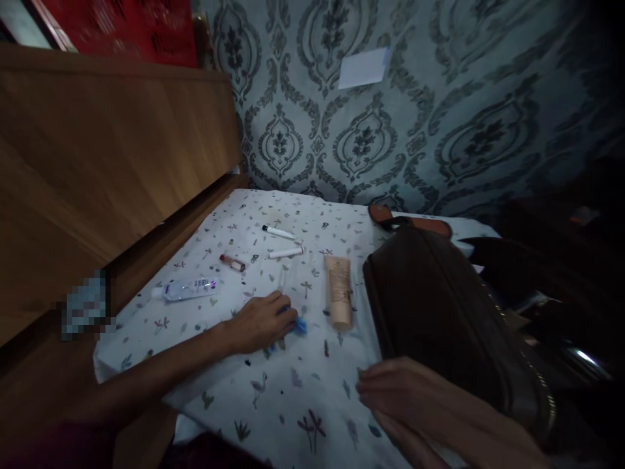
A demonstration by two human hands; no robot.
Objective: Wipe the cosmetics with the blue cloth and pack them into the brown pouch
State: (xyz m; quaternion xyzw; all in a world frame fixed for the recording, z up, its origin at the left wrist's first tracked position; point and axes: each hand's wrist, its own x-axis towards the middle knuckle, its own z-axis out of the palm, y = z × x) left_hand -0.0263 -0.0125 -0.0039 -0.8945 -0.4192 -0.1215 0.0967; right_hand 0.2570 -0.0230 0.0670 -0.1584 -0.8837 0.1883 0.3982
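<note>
My left hand [263,320] is closed over a blue plastic item [301,326] on the printed cloth. Most of that item is hidden by my fingers, so its kind is unclear. A faint, thin pale shape [283,277] shows just beyond the knuckles. My right hand [415,394], slightly blurred, is beside a dark brown zippered bag [434,306]. Its fingers stretch out close together and nothing shows in them. Between the hands and farther back stands or lies a beige squeeze tube [339,290].
The table's patterned white cloth [312,391] also bears a clear bottle [191,288], a lip-gloss tube [232,262], two white pen-like sticks [286,253] and a brown strap-like item [430,226]. A wooden cabinet [117,130] borders the left; a wallpapered wall [351,143] rises behind.
</note>
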